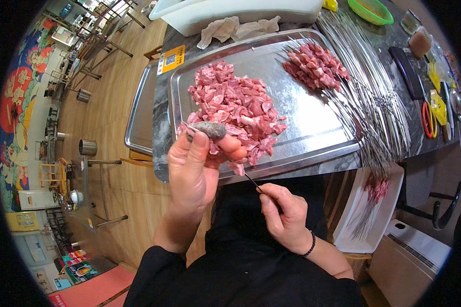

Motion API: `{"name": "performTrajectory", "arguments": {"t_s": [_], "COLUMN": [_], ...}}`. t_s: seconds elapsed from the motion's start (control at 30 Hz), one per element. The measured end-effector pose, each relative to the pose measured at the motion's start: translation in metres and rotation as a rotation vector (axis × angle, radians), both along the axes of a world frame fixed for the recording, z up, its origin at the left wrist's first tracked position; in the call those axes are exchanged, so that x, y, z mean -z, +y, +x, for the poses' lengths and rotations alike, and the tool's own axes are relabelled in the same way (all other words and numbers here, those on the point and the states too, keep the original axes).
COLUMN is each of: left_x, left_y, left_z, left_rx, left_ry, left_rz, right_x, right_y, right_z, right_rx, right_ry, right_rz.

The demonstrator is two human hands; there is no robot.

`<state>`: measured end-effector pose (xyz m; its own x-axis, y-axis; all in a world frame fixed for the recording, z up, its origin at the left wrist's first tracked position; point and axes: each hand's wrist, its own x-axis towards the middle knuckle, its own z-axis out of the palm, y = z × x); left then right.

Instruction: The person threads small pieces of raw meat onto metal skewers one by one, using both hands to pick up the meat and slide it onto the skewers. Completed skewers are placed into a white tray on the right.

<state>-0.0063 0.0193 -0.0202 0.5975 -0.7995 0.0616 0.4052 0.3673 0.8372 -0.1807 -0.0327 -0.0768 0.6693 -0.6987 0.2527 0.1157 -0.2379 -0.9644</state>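
Note:
My left hand (pixel 192 169) pinches a small piece of raw meat (pixel 189 128) between thumb and forefinger. A grey fabric finger cover (pixel 209 130) wraps the forefinger. In my right hand (pixel 286 215) is the lower end of a thin metal skewer (pixel 252 182), slanting up to the left hand. One meat piece (pixel 236 169) shows on the skewer below the left fingers, which hide its upper part. Just beyond the left hand, a heap of cut raw meat (pixel 230 96) lies on a metal tray (pixel 299 144). Loaded meat skewers (pixel 317 67) rest at the tray's far right.
Many bare metal skewers (pixel 380 92) lie across the tray's right edge and the marble-patterned table (pixel 392 28). Red-and-yellow-handled scissors (pixel 428 119) lie farther right. A white bin (pixel 342 230) below holds more loaded skewers (pixel 376 190). Behind the tray are crumpled paper (pixel 223 30) and a white tub (pixel 246 13).

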Motion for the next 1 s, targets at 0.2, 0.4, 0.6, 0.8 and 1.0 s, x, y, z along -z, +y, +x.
{"name": "performTrajectory", "arguments": {"t_s": [0.2,0.4,0.6,0.8,1.0], "left_x": [-0.018,-0.012,-0.012,-0.015,-0.007], "left_y": [-0.02,-0.023,-0.004,-0.043,-0.045], "left_z": [0.008,0.012,0.004,0.021,0.041], "left_rx": [0.165,0.037,0.047,-0.011,-0.068], "left_ry": [-0.357,-0.038,-0.093,-1.85,-1.875], "left_rz": [0.257,-0.008,0.089,0.407,0.449], "right_x": [-0.005,-0.004,-0.007,-0.002,-0.004], "right_y": [-0.01,-0.006,-0.001,-0.016,-0.025], "right_z": [-0.007,-0.007,0.001,-0.022,-0.037], "right_rx": [0.104,0.061,0.004,0.234,0.125], "right_ry": [0.02,0.004,-0.072,0.018,0.094], "right_rz": [0.036,0.041,-0.052,0.203,0.291]}}
